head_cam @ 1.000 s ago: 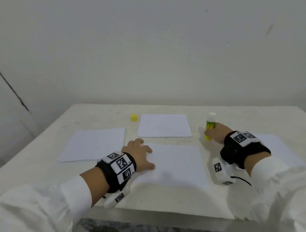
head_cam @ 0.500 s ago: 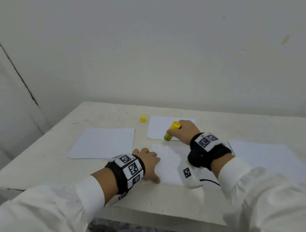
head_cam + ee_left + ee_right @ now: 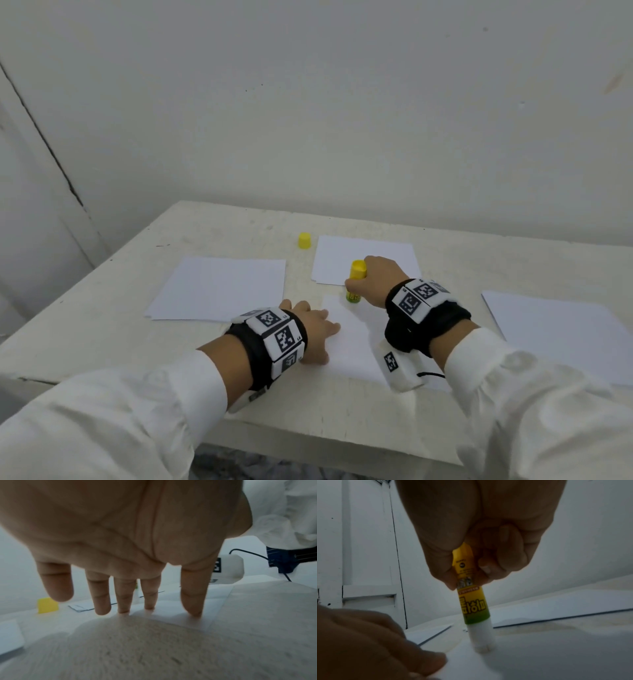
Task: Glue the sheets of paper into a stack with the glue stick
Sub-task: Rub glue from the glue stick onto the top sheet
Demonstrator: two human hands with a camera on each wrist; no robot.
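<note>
Right hand (image 3: 376,279) fist-wrapped round glue stick (image 3: 471,599), held upright w/ white tip on sheet (image 3: 352,346); left hand (image 3: 313,330) beside it, fingers flat, spread; sheet partly hidden by wrists

An off-white worktop (image 3: 212,236) carries four white paper sheets: one under the left hand (image 3: 313,334), its near sheet (image 3: 349,346); another (image 3: 219,287) just beyond and left of that hand; a third (image 3: 363,253) beyond the right hand (image 3: 376,282); a fourth (image 3: 555,329) right of it. A yellow cap (image 3: 304,240) stands beyond both hands.
</note>
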